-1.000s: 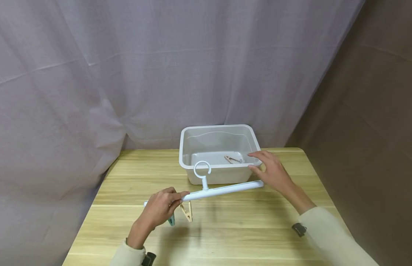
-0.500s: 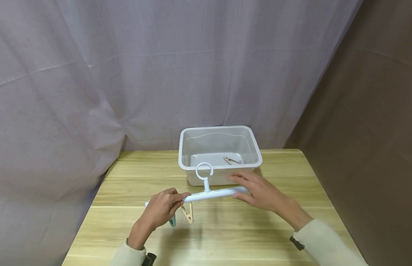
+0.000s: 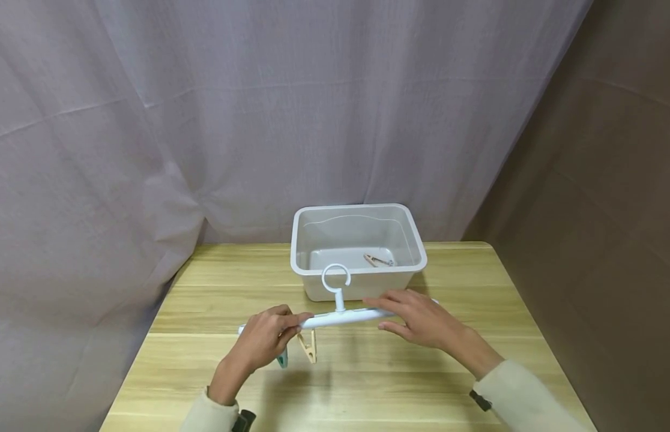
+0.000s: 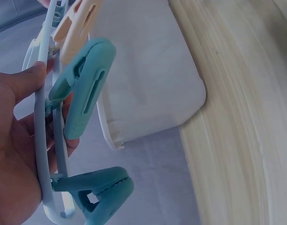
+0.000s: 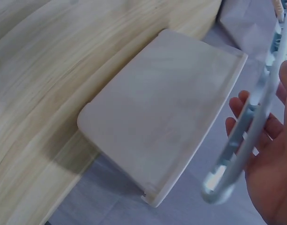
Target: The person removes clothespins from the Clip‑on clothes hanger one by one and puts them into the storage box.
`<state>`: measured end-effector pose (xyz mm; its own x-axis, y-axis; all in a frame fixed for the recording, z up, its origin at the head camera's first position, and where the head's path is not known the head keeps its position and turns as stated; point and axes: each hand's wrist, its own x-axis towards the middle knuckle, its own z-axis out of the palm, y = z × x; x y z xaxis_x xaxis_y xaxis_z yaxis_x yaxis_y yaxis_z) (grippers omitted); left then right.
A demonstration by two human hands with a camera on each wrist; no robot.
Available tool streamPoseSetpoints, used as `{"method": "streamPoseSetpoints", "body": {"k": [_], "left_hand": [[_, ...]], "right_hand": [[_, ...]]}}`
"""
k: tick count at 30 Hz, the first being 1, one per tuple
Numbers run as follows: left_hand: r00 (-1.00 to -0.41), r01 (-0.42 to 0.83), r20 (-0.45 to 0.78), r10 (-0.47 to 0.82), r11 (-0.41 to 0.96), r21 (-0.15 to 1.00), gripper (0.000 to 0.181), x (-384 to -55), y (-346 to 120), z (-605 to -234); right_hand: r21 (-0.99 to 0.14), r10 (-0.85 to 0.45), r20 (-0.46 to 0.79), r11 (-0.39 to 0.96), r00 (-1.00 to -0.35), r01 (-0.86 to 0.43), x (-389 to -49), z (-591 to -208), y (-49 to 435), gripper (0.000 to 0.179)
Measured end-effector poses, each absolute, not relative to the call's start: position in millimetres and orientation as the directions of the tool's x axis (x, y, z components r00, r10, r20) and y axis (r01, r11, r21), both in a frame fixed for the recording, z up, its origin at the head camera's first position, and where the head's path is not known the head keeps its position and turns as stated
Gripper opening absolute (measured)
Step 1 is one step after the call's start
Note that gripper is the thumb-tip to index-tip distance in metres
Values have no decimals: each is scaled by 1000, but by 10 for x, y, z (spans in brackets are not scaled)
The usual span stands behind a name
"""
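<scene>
My left hand (image 3: 262, 339) grips the left part of a white clothes hanger (image 3: 335, 318), thumb on the near side and fingers behind. The hanger's round hook points up, and its bar is held over the table. Two teal clips (image 4: 91, 89) and a peach clip (image 4: 77, 30) hang from the bar around the left hand in the left wrist view. At the right half of the bar is my right hand (image 3: 421, 318), its fingers spread loosely behind the bar and its thumb in front, a gap showing between bar and palm.
A light grey plastic bin (image 3: 362, 285) stands behind the hanger at the back of the wooden table (image 3: 362, 384). Inside it lies a beige clip (image 3: 370, 260). Grey curtains (image 3: 335, 120) hang behind and along the sides.
My right hand has moved left and nearer, from the bin's right corner to the hanger's right half. The hanger has shifted slightly right and levelled a little; the left hand keeps its grip.
</scene>
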<state>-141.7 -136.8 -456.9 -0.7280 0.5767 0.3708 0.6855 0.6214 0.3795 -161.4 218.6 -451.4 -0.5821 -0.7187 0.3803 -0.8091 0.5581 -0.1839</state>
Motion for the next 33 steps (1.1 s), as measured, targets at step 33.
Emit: {"method": "streamPoseSetpoints", "body": {"k": [33], "left_hand": [[-665,741,447,598,602,297,30,-1423,-1329,-4504]], "right_hand": [[-89,-673,531,561,-515,-823,-1558,-4637,2304,31]]}}
